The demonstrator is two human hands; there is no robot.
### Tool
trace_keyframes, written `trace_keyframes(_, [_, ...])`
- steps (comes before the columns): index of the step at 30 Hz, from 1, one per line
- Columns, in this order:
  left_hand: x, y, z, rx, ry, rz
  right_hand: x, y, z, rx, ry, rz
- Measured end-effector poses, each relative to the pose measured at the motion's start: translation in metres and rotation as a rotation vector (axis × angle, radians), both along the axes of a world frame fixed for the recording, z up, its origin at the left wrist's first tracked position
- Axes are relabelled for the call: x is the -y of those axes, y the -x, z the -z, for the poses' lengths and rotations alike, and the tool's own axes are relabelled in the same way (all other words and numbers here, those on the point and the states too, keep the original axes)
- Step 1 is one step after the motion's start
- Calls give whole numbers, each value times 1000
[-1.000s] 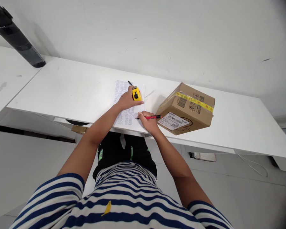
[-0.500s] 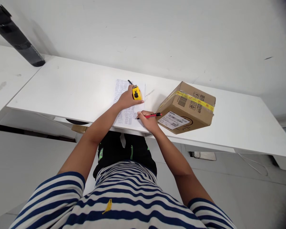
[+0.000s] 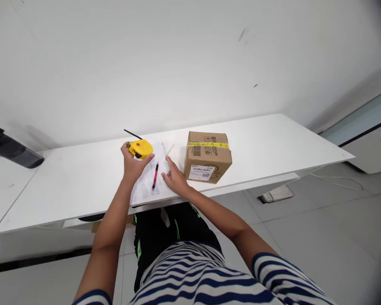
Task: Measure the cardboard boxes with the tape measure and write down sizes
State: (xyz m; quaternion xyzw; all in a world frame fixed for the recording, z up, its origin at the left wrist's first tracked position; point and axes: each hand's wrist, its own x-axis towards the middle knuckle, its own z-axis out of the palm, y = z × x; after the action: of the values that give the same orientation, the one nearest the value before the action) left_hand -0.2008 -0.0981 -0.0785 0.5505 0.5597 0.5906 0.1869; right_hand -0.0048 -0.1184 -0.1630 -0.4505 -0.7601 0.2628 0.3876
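Note:
A yellow tape measure with a black strap sits in my left hand, raised over the left part of the written sheets of paper. Its thumb and fingers are closed round the case. My right hand is at the right edge of the paper, thumb and fingers apart, holding nothing that I can see. Between the two hands, a red and black pen lies on the paper. Just right of my right hand stands a cardboard box with yellow tape and a white label.
The long white desk runs along a white wall. At the far left stands a dark cylinder. A thin pale object or mark shows beyond my right hand. Under the desk, a cable lies on the floor.
My right hand has let go of the pen, which now lies on the paper. My left hand has lifted and turned the tape measure. The view has shifted.

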Motion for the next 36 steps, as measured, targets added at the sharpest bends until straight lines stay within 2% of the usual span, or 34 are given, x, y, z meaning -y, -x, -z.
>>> trace_keyframes(3, [48,-6,-30,78,12,255,21,-18,-11,-192,-172,-35])
trace_keyframes(6, [101,-28,-52,144,137,644,37,-45,-35,-263,-591,-170])
trace_keyframes(8, [123,-46,-60,170,246,932,41,-64,-56,-282,-851,-247])
trace_keyframes(10, [132,-62,-64,179,350,1122,44,-81,-75,-259,-967,-270])
trace_keyframes(12, [130,-72,-68,192,423,1227,47,-97,-90,-201,-1004,-263])
trace_keyframes(14, [121,-78,-74,218,468,1325,53,-112,-99,-138,-1000,-246])
trace_keyframes(16, [110,-83,-79,231,497,1393,59,-125,-103,-100,-931,-237])
trace_keyframes(22, [80,-109,-89,41,531,1293,72,-157,-107,-207,-429,-271])
trace_keyframes(26, [69,-126,-93,-111,558,1215,68,-178,-105,-396,-268,-252])
trace_keyframes(29, [58,-128,-97,-114,561,1097,53,-203,-100,-621,-245,-111])
trace_keyframes(33, [24,-117,-101,66,464,857,15,-247,-97,-985,-276,245])
trace_keyframes(36, [-7,-107,-98,207,473,643,-17,-276,-95,-1039,-198,337])
